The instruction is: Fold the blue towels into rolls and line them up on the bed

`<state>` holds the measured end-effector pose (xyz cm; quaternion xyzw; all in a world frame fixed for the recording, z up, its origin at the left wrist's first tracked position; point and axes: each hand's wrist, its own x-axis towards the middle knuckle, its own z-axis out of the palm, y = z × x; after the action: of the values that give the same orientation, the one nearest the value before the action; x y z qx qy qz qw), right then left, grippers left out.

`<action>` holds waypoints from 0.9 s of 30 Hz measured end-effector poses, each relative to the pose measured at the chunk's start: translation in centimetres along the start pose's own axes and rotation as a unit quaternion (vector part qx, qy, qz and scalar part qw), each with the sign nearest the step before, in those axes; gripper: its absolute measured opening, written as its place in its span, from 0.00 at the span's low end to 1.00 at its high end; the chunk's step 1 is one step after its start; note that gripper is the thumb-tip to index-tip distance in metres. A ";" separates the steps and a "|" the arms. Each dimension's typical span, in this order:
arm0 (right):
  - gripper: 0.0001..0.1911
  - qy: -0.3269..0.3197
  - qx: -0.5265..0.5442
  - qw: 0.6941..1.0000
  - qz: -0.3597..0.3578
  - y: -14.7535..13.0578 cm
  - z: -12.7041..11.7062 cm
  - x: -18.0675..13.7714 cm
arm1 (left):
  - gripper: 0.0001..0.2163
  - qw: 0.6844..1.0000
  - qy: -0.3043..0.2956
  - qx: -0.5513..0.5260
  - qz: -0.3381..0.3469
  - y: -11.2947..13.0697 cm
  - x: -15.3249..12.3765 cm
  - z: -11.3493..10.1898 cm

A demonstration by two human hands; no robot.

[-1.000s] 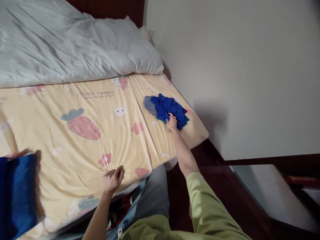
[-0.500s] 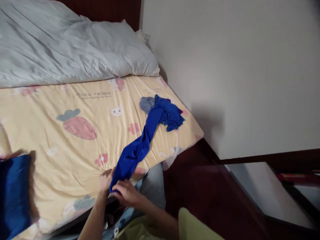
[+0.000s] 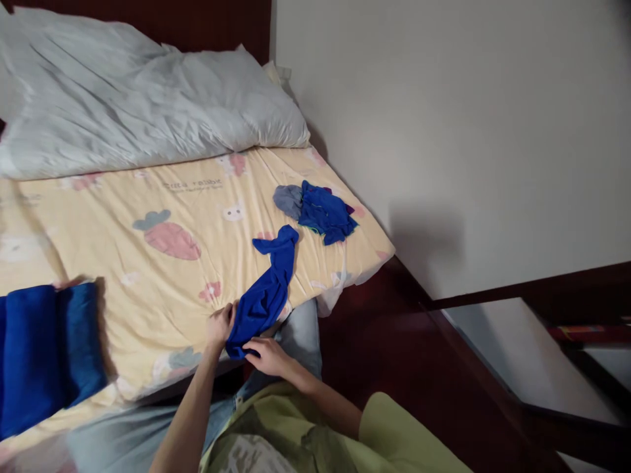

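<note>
A long, narrow blue garment (image 3: 269,289) lies wrinkled across the bed's front corner, its exact kind unclear. Its near end is between my two hands, and the far end bends to the left. My left hand (image 3: 220,326) is closed at the left edge of that near end, with the fingertips partly hidden. On the other side, my right hand (image 3: 269,356) pinches the near right edge between thumb and fingers. Beyond the garment sits a crumpled pile of blue clothes (image 3: 326,213), with a grey cloth (image 3: 288,200) at its left.
Folded blue clothes (image 3: 34,355) lie on the left of the yellow patterned bed sheet (image 3: 123,249). A large pale quilt (image 3: 162,112) runs along the headboard. To the right stand a white wall (image 3: 468,144) and dark floor (image 3: 374,348).
The blue garment's far end has come off the clothes pile and now rests apart from it, nearer to me. Both hands still hold the near end. My view has swung slightly left.
</note>
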<state>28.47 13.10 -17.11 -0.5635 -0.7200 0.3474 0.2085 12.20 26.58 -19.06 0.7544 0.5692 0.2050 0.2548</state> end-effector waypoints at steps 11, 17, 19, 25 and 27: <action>0.10 -0.124 -0.021 0.987 -0.100 -5.4 6.3 -4.1 | 0.31 0.937 -0.077 -0.278 -0.196 -2.9 -19.3 -3.0; 0.05 -0.146 -0.136 0.969 -0.146 -6.2 8.2 -2.0 | 0.32 0.958 0.003 -0.234 -0.167 -3.5 -19.4 -5.1; 0.03 -0.143 -0.155 0.961 -0.178 -6.4 8.5 -2.0 | 0.28 0.974 0.004 -0.196 -0.116 -3.2 -18.3 -5.6; 0.06 -0.144 -0.208 0.952 -0.175 -6.5 7.8 -3.3 | 0.15 0.990 -0.084 -0.113 -0.011 -2.4 -16.1 -5.2; 0.08 -0.128 -0.214 0.951 -0.184 -6.8 7.3 -3.6 | 0.11 0.991 -0.086 -0.097 0.011 -2.1 -15.9 -5.4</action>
<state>19.86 6.92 -16.66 -0.4034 -0.8891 0.2106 0.0493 3.12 12.51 -16.45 0.7472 0.5139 0.1963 0.3728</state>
